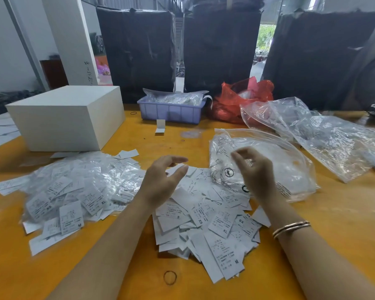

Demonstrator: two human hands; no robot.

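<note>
Seemingly between picks, the left hand (162, 180) and right hand (256, 173) hovered empty, fingers loosely spread, over the labels (223, 221); pinching one likely came next.

Orange table (333, 224): loose label heap (206, 217), bagged labels (74, 191), white box (67, 118), lilac tray (171, 113), probably rubber band (170, 277).

The loose label pile (204, 217) lies in the middle of the surface (338, 226); left of it is a heap of bagged labels (74, 191), with a box (67, 118) behind that heap; right of the pile, touching it, lies a zip bag (286, 167), and crumpled bags (325, 135) further right. Well behind the pile stands a tray (171, 112); before it lies a rubber band (170, 277); the left hand (162, 180) and right hand (256, 169) hang over its far edge.
</note>
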